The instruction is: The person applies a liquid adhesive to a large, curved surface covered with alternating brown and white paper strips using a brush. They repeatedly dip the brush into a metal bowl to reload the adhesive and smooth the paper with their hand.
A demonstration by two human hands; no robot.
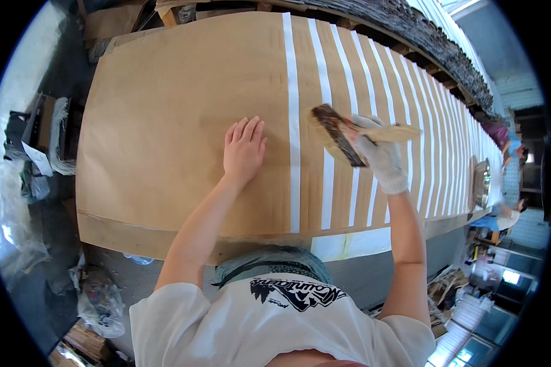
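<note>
My left hand point(245, 150) is bare and rests flat on a large brown paper sheet point(165, 122), its fingers stretched out. In a white knit glove, my right hand point(382, 156) is closed around a wide flat brush point(338, 134) with a pale wooden handle. The brush's dark, stained edge points left, above the sheets near the first white strips. Right of my left hand, a long white strip point(293, 122) runs from the far edge to the near edge. Several more white strips point(322, 79) alternate with brown bands toward the right.
A round metal bowl point(482, 183) stands at the table's right end. Along the far side lies a long stack with ragged dark edges point(410, 30). A plastic bag point(99, 303) is on the floor at lower left. Other people point(505, 217) are at the far right.
</note>
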